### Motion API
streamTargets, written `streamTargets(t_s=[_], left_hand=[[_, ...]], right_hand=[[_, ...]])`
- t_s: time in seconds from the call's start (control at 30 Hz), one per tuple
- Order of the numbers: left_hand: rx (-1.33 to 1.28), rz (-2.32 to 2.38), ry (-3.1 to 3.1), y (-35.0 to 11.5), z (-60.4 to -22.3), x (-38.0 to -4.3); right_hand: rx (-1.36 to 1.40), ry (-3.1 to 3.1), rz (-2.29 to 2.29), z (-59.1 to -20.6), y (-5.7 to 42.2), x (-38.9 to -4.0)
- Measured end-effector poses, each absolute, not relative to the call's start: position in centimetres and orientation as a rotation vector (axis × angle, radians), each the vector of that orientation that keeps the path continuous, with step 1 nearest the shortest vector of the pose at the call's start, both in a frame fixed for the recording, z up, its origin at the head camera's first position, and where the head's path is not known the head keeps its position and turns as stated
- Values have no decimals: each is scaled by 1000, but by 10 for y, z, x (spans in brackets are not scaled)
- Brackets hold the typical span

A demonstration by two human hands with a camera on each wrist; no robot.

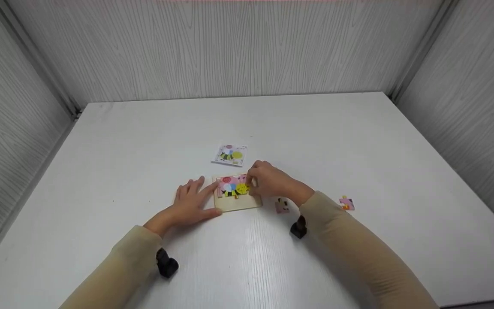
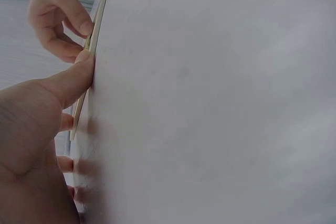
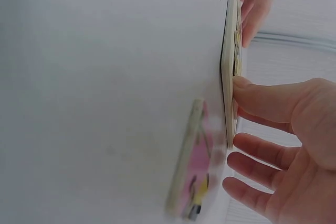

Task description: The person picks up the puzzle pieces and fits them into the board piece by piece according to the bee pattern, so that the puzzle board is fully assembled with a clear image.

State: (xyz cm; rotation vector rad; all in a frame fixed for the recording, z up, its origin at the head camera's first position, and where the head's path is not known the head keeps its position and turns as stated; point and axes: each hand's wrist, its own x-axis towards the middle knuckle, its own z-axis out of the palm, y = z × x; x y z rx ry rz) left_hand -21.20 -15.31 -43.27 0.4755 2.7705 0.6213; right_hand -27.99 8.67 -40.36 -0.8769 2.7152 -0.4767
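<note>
A wooden puzzle board (image 1: pixel 240 204) lies on the table, its upper part covered by joined pieces of a bee picture (image 1: pixel 232 186) on pink. My left hand (image 1: pixel 190 205) is spread at its left side, the index finger reaching the picture's edge and the thumb touching the lower left corner. At the board's right side, my right hand (image 1: pixel 269 180) pinches a puzzle piece between thumb and index finger against the board; the fingers mostly hide it. In the right wrist view the right thumb (image 3: pixel 262 98) lies on top of the board (image 3: pixel 229 51), and the other fingers are loosely bent.
A loose pink puzzle piece (image 1: pixel 281 205) lies right of the board, below the right wrist. Another loose piece (image 1: pixel 347 203) is farther right, beside the sleeve. Behind the board lies a card (image 1: pixel 230 155) with the bee picture. Grey panels (image 1: pixel 230 51) enclose the white table (image 1: pixel 144 128).
</note>
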Motion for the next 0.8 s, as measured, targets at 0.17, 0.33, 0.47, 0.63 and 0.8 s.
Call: streamTargets(t_s=[0.17, 0.33, 0.47, 0.63, 0.8], left_hand=[[484, 615, 2778, -153, -433, -213], [487, 629, 2773, -153, -433, -213], [481, 633, 2766, -154, -432, -214], [478, 641, 2765, -154, -434, -214], [472, 639, 2770, -154, -435, -213]], right_hand=[[-867, 2706, -475, -404, 88, -281], [-874, 2681, -477, -403, 88, -282], [-869, 2663, -475, -403, 87, -283], [-850, 2665, -451, -404, 87, -284], [-866, 2677, -443, -405, 86, -283]])
